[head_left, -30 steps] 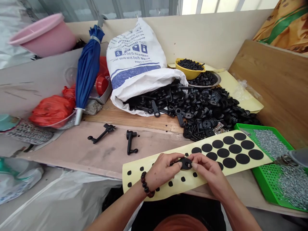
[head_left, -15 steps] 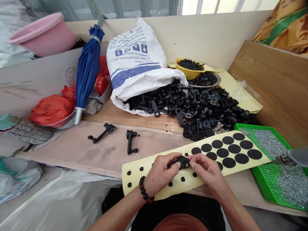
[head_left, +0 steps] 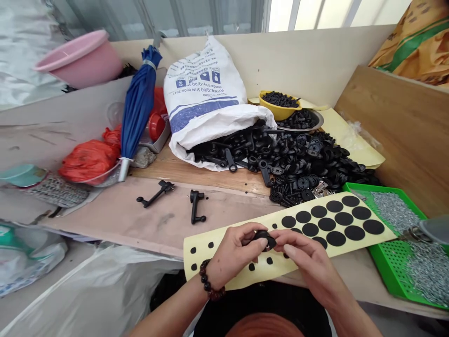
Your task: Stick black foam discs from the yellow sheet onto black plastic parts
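My left hand (head_left: 236, 252), a beaded bracelet at its wrist, is closed around a black plastic crank handle (head_left: 262, 236), gripped between thumb and fingers. The fingers cover most of the part. My right hand (head_left: 305, 255) has its fingertips at the part's right edge; whether a small piece is pinched there is hidden. Both hands are over a yellow backing sheet (head_left: 224, 278) with small black pads on its left and large round black stickers (head_left: 327, 224) on its right. Two black crank handles (head_left: 197, 206) lie apart on the table, left of the sheet.
Black plastic parts (head_left: 308, 150) spill from a white sack (head_left: 206, 93). Behind them stand a yellow bowl (head_left: 280, 112) and a metal dish. At right, a green tray (head_left: 386, 267) holds small metal pieces, with a grey tool (head_left: 435, 229) above it. A blue umbrella (head_left: 138, 107) leans at left.
The crank handle has been tilted in my left hand, so its round face shows less. My right fingertips have stayed at its edge, with the thumb lower. The whole view has shifted slightly.
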Demonstrator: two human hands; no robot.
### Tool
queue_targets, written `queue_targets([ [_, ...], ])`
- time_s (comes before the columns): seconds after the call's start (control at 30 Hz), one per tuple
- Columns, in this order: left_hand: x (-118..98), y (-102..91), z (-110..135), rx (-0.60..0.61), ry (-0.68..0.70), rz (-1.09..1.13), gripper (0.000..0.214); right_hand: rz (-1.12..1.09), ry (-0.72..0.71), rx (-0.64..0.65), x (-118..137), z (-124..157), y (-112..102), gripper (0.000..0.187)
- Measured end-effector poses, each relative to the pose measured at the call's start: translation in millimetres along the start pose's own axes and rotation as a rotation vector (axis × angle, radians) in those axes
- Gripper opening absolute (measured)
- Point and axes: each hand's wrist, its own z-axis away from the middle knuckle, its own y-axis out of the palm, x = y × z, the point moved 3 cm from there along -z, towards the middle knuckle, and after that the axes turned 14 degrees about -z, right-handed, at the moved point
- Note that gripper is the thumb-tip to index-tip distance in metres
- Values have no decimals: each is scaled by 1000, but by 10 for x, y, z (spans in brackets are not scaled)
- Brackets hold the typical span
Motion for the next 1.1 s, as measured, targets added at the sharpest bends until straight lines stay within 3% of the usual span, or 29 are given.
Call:
queue_targets([
  [0.2,-23,-41,65,-55,-6,33,28,-119,40,-27,-64,12,68,18],
  [0.37,-54,-72,154,-67,-4,46,26,-131,-36,-16,-108,-21,144,17],
  [0.53,-70,-26,229,-73,62,29,26,316,-192,75,-80,-51,266,16],
  [0.67,36,-21,343,-85,18,114,32,651,-398,151,-158,-19,527,23],
  [0.73,130,-140,494,-114,-47,126,37,804,-533,239,-206,23,688,26],
  [0.8,246,-392,729,-152,-129,30,40,940,-598,347,-230,70,765,32],
  [0.9,444,-957,1179,-211,-286,-456,45,1074,-569,336,-152,131,542,30],
  [1.0,574,-1423,1553,-341,-404,-1030,45,1237,-512,85,-1,179,2,22],
  [1.07,571,-1472,1621,-451,-375,-1307,45,1380,-473,-16,37,204,-322,23],
  [1.1,541,-1401,1583,-495,-304,-1390,46,1443,-473,-48,36,217,-436,25],
])
